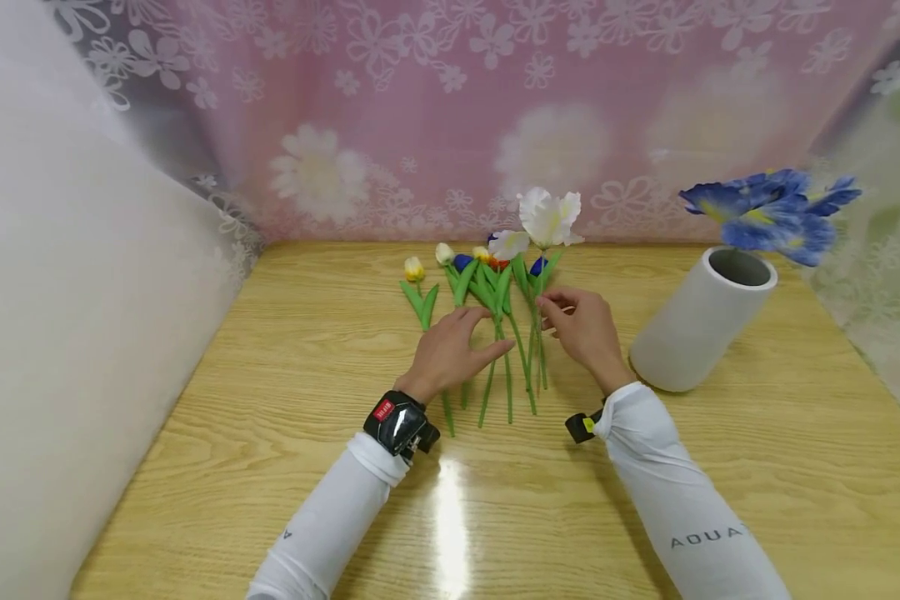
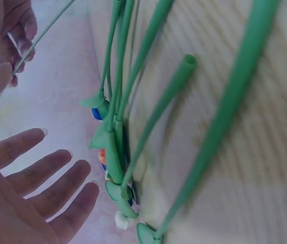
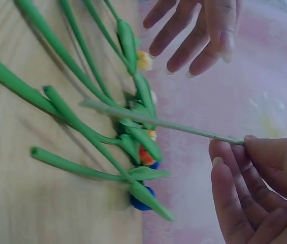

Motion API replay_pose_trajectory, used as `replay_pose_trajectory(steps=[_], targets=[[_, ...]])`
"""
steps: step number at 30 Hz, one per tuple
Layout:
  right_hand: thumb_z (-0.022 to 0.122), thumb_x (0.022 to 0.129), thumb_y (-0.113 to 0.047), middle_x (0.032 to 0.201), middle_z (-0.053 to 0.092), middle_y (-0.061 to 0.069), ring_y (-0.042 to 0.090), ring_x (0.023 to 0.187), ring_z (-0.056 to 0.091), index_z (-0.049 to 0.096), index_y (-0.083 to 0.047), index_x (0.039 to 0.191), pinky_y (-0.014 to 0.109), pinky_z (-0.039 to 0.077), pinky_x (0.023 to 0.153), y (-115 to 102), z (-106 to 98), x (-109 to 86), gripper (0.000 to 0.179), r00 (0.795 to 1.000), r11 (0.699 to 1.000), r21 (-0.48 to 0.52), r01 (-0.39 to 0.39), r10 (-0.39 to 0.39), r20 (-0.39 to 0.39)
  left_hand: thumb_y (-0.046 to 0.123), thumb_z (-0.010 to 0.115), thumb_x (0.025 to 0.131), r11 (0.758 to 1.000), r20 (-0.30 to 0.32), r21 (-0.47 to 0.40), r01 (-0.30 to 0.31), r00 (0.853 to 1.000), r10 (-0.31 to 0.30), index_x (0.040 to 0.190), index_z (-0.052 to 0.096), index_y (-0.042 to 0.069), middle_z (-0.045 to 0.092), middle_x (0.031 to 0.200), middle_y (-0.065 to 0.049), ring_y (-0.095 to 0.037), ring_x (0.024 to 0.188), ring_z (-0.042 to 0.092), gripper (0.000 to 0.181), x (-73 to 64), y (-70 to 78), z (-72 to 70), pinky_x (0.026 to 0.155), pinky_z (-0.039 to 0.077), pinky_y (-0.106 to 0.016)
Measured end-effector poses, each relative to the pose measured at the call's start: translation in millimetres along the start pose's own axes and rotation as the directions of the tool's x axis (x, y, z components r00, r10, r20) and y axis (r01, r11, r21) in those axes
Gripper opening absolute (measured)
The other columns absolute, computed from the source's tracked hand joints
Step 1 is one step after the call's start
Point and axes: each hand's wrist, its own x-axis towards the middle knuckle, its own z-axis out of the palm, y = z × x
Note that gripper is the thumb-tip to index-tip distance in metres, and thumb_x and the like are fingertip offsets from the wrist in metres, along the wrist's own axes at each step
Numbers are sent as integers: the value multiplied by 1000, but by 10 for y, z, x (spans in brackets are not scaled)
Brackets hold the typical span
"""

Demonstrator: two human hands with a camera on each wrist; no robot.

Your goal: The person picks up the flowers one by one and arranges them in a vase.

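My right hand [image 1: 583,329] pinches the thin stem [image 3: 184,126] of a white artificial flower [image 1: 550,218] between thumb and fingertips. That flower's large ruffled bloom is raised above the others. Over the tulips to the left, my left hand [image 1: 450,350] has its fingers spread and holds nothing, as the left wrist view also shows. Several artificial tulips with green stems lie side by side on the table, among them a yellow tulip [image 1: 414,268], a white tulip [image 1: 444,254] and a blue tulip [image 1: 538,266]. A smaller white bloom [image 1: 508,244] is beside the raised one.
A white vase [image 1: 693,329] stands on the right of the wooden table [image 1: 285,350], holding a blue artificial flower [image 1: 768,212] that leans right. Behind the table hangs a pink floral curtain [image 1: 435,108]. A white wall [image 1: 60,292] is on the left.
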Motion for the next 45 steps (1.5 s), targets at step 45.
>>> replay_pose_trajectory(steps=[45], targets=[[75,82,-14,84,68,11,14,57,65,72,6,96,16,50,50,-636,-1510,-230,24,728,843,369,390,-37,-684,73,50,82,977,28,-105,-183,982,187,146,39,25,40,145,1,-16,127,43,80,336,861,-378,91,45,-38]])
